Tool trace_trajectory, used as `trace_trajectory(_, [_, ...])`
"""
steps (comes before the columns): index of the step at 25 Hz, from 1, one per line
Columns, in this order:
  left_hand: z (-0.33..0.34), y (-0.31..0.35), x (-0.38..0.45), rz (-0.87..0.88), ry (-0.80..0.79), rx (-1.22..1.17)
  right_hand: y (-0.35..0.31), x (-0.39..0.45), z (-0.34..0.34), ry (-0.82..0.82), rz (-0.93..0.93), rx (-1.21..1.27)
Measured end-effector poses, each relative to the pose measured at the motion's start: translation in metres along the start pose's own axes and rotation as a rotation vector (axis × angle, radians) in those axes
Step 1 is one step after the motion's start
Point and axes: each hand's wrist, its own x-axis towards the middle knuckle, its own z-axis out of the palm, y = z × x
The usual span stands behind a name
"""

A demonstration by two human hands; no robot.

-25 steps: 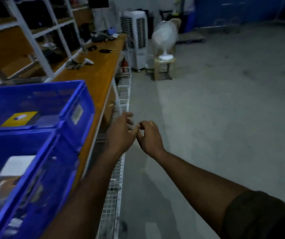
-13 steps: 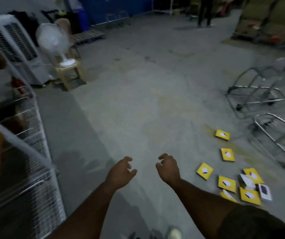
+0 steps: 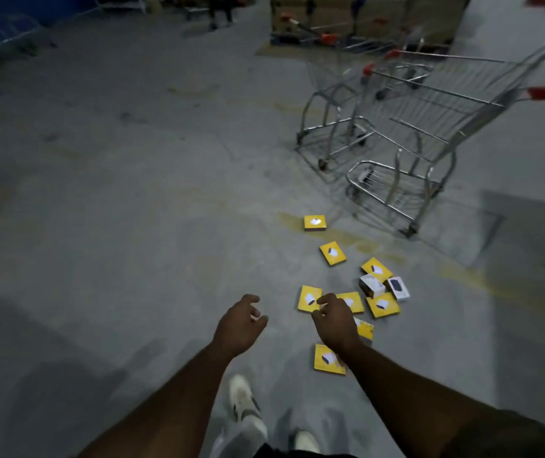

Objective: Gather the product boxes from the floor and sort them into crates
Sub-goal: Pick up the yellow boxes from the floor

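Several flat yellow product boxes lie scattered on the grey concrete floor, among them a far yellow box (image 3: 315, 222), another (image 3: 332, 253) and a near one (image 3: 327, 359). Two white boxes (image 3: 372, 285) lie in the cluster. My left hand (image 3: 239, 325) hangs in the air left of the boxes, fingers loosely curled, holding nothing. My right hand (image 3: 335, 322) hovers above the cluster with loosely curled fingers, also empty, and hides part of two yellow boxes. No crate is in view.
Metal shopping carts (image 3: 406, 153) with red handles stand just beyond the boxes on the right. My white shoes (image 3: 244, 404) show at the bottom. Stacked cartons (image 3: 363, 18) and a person's legs (image 3: 220, 11) are far back.
My view has swung right from the blue crates on the shelf bench to the floor. The boxes and carts are now closer and more central. Both hands stay empty, moving towards the boxes.
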Motion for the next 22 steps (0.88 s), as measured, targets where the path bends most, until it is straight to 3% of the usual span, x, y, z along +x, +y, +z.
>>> trace_trajectory(7, [-0.014,0.032,0.116,0.11,-0.03,-0.027,-0.032,0.08,-0.007,0.093,0.102,-0.02])
trace_trajectory(15, [-0.101,0.006,0.26,0.145,-0.092,0.052,-0.125,0.19,0.021,0.112,0.219,-0.007])
trace_trajectory(22, [-0.151,0.031,0.374,0.235,-0.098,0.108,-0.168,0.28,0.036,0.141,0.252,-0.04])
